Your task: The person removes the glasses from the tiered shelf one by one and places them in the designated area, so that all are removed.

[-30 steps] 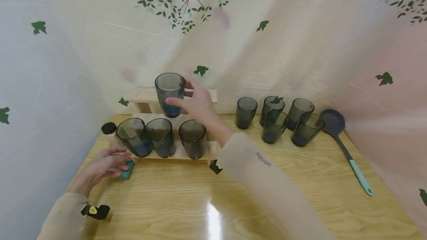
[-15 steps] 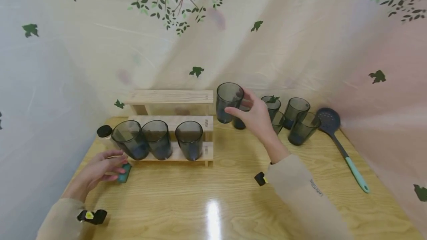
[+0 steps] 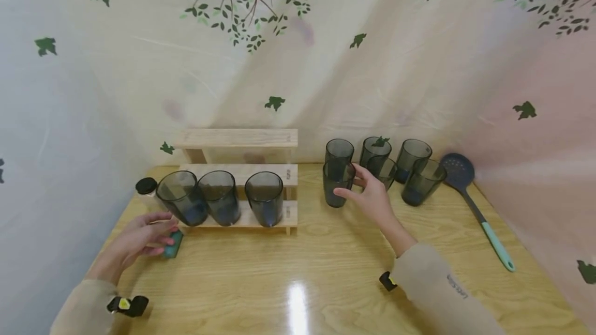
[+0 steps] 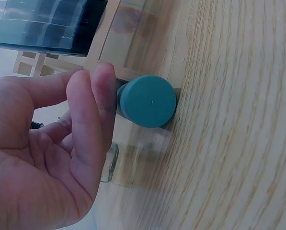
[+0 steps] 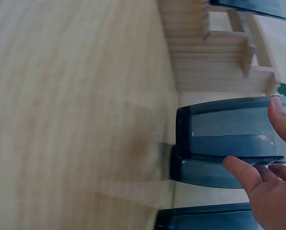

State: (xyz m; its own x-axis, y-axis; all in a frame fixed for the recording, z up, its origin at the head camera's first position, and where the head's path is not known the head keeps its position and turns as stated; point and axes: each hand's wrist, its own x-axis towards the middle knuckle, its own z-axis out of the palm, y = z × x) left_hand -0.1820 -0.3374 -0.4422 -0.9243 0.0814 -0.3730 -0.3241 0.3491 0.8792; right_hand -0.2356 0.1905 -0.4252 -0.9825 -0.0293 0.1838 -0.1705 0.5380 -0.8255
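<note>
Gripping a smoky grey tumbler [image 3: 338, 184] near its rim, the right hand [image 3: 372, 198] has thumb and fingers [image 5: 242, 171] curled round the glass, which stands upright on the tabletop [image 3: 298, 273] just to the right of the wooden rack [image 3: 242, 169]. Directly behind that tumbler stands a second one [image 3: 339, 150], and further right of the rack four more tumblers [image 3: 410, 167] cluster together, close to one another. Beyond them, farthest from the rack, a slotted spoon [image 3: 470, 190] with a teal handle lies flat on the wood. Three tumblers [image 3: 221, 195] sit in a row on the rack's lowest step, leaning back; the two steps above them are bare. At the rack's front left corner the left hand [image 3: 139, 239] rests on the tabletop, its fingers [image 4: 92, 110] loosely bent and touching the side of a small teal-capped object [image 4: 147, 101]; the wrist view shows contact but not a firm grasp. Just left of the rack stands a small jar with a black lid [image 3: 146, 186]. A leaf-printed curtain [image 3: 326, 56] hangs behind the rack.
</note>
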